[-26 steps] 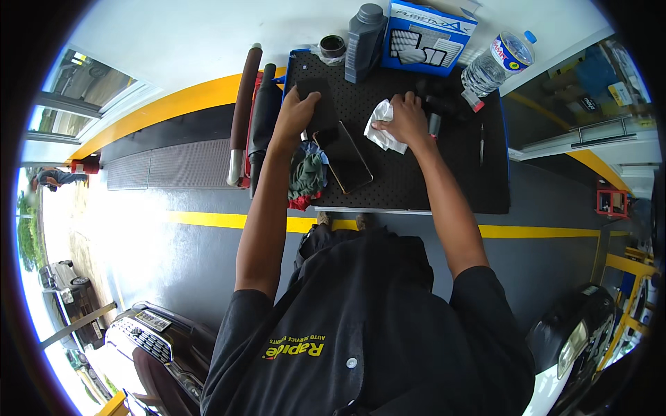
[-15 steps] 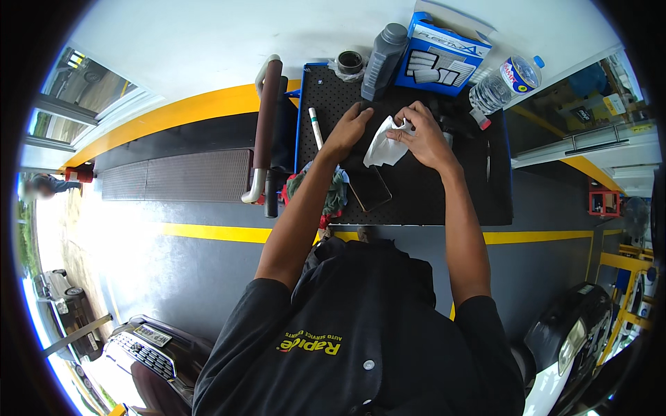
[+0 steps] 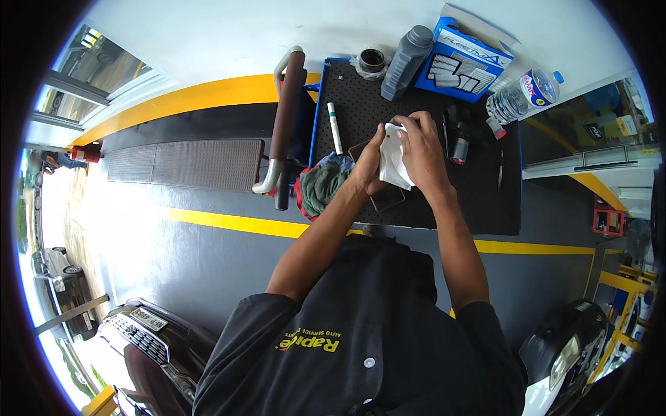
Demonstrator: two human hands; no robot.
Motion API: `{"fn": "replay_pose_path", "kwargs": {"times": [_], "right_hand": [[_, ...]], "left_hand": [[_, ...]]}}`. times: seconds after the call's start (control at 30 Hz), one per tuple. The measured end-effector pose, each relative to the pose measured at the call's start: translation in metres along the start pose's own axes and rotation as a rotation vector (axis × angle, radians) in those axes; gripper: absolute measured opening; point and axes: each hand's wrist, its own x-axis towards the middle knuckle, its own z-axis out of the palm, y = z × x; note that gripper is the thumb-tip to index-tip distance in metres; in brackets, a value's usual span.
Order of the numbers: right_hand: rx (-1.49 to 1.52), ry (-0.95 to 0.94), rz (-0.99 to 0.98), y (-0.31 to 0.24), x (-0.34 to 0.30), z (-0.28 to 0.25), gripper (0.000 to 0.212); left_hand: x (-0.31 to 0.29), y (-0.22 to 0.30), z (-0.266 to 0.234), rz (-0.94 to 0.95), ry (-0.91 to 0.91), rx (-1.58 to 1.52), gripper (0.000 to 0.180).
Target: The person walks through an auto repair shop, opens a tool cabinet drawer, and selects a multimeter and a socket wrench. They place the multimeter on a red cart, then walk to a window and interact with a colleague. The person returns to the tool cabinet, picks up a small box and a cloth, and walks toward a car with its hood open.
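My two hands meet over the black mat of a blue cart (image 3: 485,208). My left hand (image 3: 370,168) and my right hand (image 3: 424,148) both grip a crumpled white cloth (image 3: 393,165) between them, held just above the mat. Whether anything is wrapped inside the cloth is hidden. A flat dark rectangular piece (image 3: 390,200) lies on the mat under my left wrist. A white marker pen (image 3: 334,127) lies to the left of my hands, and a black tool (image 3: 459,139) lies to their right.
A grey oil bottle (image 3: 406,54), a blue box (image 3: 463,62), a tape roll (image 3: 372,60) and a clear water bottle (image 3: 522,97) stand along the cart's far edge. Green and blue rags (image 3: 321,186) hang at its left. The cart handle (image 3: 286,104) is brown.
My left hand left the mat's left side and joined my right hand at the white cloth. Both hands now hold the cloth closer to me.
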Motion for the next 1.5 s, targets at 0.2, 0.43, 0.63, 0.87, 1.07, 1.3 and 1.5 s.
{"fn": "replay_pose_path", "kwargs": {"times": [0.2, 0.43, 0.63, 0.87, 1.07, 1.3, 1.5], "right_hand": [[0.357, -0.111, 0.039, -0.005, 0.006, 0.018, 0.033], [0.666, -0.432, 0.127, -0.010, 0.044, 0.038, 0.031], [0.632, -0.341, 0.310, 0.005, 0.110, 0.119, 0.020], [-0.114, 0.069, -0.076, 0.036, 0.176, 0.209, 0.016], [-0.156, 0.069, -0.039, 0.024, 0.200, 0.231, 0.015], [-0.078, 0.098, 0.010, 0.029, 0.227, 0.252, 0.010], [0.035, 0.005, -0.093, 0.042, 0.221, 0.228, 0.008]], "left_hand": [[-0.038, 0.002, 0.010, 0.105, 0.151, 0.145, 0.070], [-0.091, 0.031, -0.021, 0.270, 0.350, 0.425, 0.025], [-0.126, 0.035, -0.055, 0.267, 0.454, 0.318, 0.039], [-0.183, 0.029, -0.069, 0.358, 0.490, 0.111, 0.055], [-0.232, 0.019, -0.083, 0.291, 0.583, 0.046, 0.044], [-0.244, 0.021, -0.091, 0.211, 0.560, 0.124, 0.044], [-0.257, 0.033, -0.100, 0.206, 0.554, 0.137, 0.045]]}}
